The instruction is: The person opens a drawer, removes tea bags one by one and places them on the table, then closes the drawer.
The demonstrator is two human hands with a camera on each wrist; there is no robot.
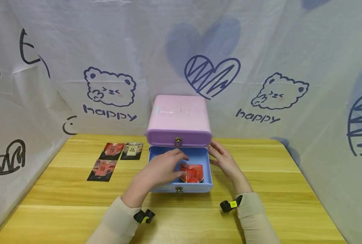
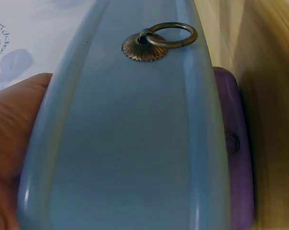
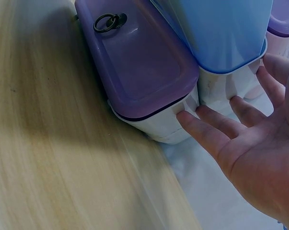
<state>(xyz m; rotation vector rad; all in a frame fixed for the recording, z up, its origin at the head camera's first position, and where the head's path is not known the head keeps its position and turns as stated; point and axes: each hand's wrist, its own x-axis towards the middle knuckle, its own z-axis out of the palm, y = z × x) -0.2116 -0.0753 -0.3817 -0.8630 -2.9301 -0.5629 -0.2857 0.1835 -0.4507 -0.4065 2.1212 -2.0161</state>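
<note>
A pink chest (image 1: pixel 181 115) of drawers stands at the middle of the table's (image 1: pixel 269 169) far edge; its blue drawer (image 1: pixel 197 188) is pulled out toward the near edge, while the purple drawer (image 1: pixel 160 138) above it is closed, as is the lower purple drawer (image 3: pixel 144 72) in the right wrist view. A red packet (image 1: pixel 196 172) lies inside the blue drawer, close to its front wall and in its right half; the left hand (image 1: pixel 162 169) reaches over the drawer's left side, its fingers parted and loosely bent beside the packet, gripping nothing; whether the thumb touches the packet's left edge is hard to tell from this view. The right hand (image 1: pixel 226 160) is spread at the chest's right side, fingers fairly straight, its fingertips (image 3: pixel 185 116) against the white side panel (image 3: pixel 154 128).

Toward the table's far left corner lie three more packets: a red-and-black one (image 1: pixel 111 150), a pale-labelled one (image 1: pixel 133 150) just beside it on the right, and a third packet (image 1: pixel 102 170) nearer the near edge; a white cloth (image 1: pixel 156 51) with drawn bears and hearts hangs behind the table.
</note>
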